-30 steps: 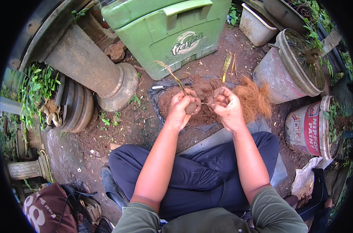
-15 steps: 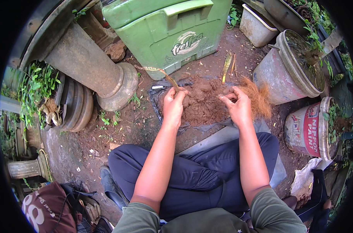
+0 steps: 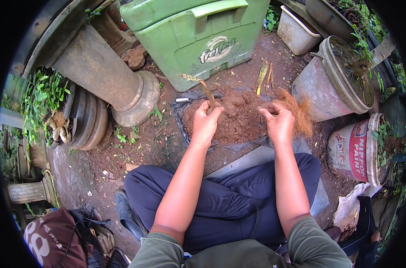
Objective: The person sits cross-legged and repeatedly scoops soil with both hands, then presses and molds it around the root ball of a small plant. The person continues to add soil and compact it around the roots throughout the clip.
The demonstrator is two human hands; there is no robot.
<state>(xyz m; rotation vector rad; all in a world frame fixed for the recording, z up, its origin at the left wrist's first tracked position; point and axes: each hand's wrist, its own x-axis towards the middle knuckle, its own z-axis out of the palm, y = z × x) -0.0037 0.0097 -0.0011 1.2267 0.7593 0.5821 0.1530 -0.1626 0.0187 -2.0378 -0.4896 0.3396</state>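
My left hand (image 3: pixel 206 124) is closed on a small plant cutting (image 3: pixel 207 92), a brownish stem with a striped, pale leaf tip leaning left. Its lower end is hidden in my fingers, over the left part of a heap of wet brown soil (image 3: pixel 241 118). The soil lies on a black plastic sheet (image 3: pixel 179 115). My right hand (image 3: pixel 280 123) is pinched above the soil's right side, close to a tuft of orange-brown coconut fibre (image 3: pixel 300 117). Whatever its fingertips hold is too small to make out. Beyond the heap lie yellow-green leaf cuttings (image 3: pixel 262 76).
A green cooler box (image 3: pixel 198 40) stands behind the soil. At right are a large white bucket of murky water (image 3: pixel 312 85) and a red-and-white paint bucket (image 3: pixel 353 149). A stone pedestal (image 3: pixel 102 67) is at left. A grey sheet (image 3: pixel 243 163) lies by my crossed legs.
My left hand has shifted a little to the right, and the cutting now stands more upright. My right hand has moved slightly right, toward the coconut fibre, with its fingers drawn closer together.
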